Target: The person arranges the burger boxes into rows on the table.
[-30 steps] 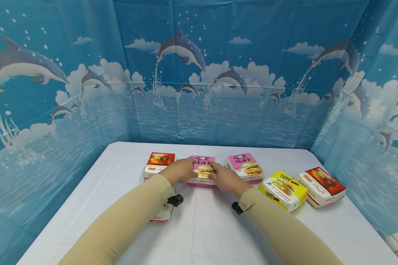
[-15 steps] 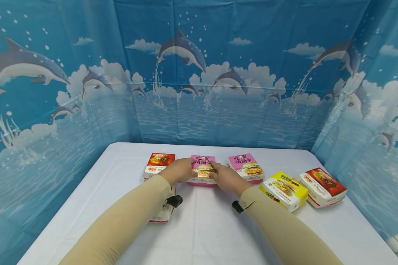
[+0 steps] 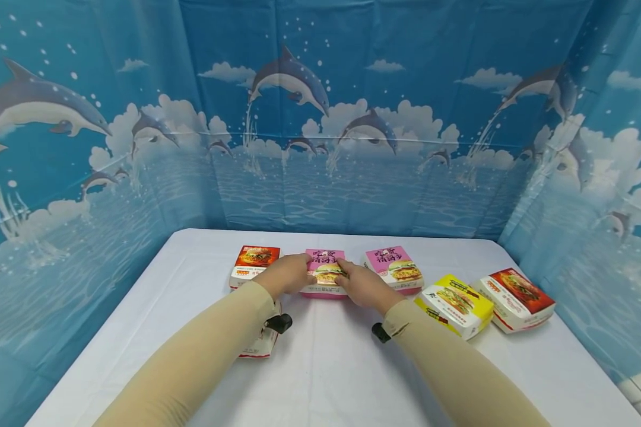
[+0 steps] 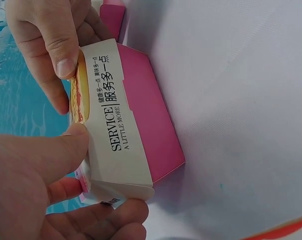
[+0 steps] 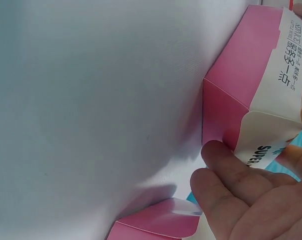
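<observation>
A pink burger box [image 3: 324, 270] lies at the middle of the far row on the table, a burger picture on its lid. My left hand [image 3: 287, 276] grips its left end; in the left wrist view that hand [image 4: 30, 185] has its thumb on the lid edge and fingers along the side. From the other end my right hand [image 3: 365, 287] holds the same box, thumb on top. The right wrist view shows fingertips of the right hand [image 5: 261, 205] against the end wall of the box [image 5: 241, 65].
Right of the hands lie another pink burger box [image 3: 395, 270], a yellow one [image 3: 456, 305] and a red-and-white one [image 3: 515, 299]. To the left sits a red-topped box [image 3: 253, 264]; nearer, another white box [image 3: 260, 344] is partly hidden by my left arm. A dolphin curtain [image 3: 320, 178] surrounds the white table [image 3: 342, 367].
</observation>
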`<state>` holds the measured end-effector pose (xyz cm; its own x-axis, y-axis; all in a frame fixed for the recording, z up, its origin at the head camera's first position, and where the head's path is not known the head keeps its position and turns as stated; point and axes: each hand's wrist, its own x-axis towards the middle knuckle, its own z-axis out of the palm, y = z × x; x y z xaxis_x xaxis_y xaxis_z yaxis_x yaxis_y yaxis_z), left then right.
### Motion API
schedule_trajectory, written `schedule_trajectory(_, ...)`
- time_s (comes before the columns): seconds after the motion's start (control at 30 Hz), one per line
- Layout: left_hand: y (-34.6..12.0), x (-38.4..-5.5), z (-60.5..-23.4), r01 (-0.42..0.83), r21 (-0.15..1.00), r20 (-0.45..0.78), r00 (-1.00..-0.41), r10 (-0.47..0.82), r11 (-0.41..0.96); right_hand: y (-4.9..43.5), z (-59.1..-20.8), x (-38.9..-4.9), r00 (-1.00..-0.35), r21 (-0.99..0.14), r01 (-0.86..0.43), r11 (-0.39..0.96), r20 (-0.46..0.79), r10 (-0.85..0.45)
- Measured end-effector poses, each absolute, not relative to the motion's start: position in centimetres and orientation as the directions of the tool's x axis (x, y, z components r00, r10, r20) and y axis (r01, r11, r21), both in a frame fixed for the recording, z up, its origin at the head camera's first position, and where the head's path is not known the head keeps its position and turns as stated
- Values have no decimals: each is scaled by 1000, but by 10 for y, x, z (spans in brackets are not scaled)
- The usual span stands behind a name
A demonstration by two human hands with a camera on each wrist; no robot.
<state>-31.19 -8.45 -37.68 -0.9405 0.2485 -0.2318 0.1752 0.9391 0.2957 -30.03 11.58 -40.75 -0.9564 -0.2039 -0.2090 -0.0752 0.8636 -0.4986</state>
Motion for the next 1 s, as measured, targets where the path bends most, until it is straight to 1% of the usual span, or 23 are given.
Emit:
schedule_trajectory(0.27, -84, -311, -373, 169, 291, -244, -939, 243, 942, 115, -407, -300, -959, -498, -83, 863, -195, -204)
schedule_trajectory(0.77, -87, -311, -372, 187, 294, -225, -940, 258, 937, 116, -403, -297, -959, -505, -72, 860, -200, -198)
schedule_trajectory(0.9, -87, -310, -370, 187, 304, -217, -941, 259, 934, 119, -399, -292, -964, -504, -80, 860, -182, -197)
schedule_trajectory(1.0, -85, -309, -367, 199, 311, -190, -945, 266, 929, 124, -394, -288, -969, -491, -107, 865, -142, -200)
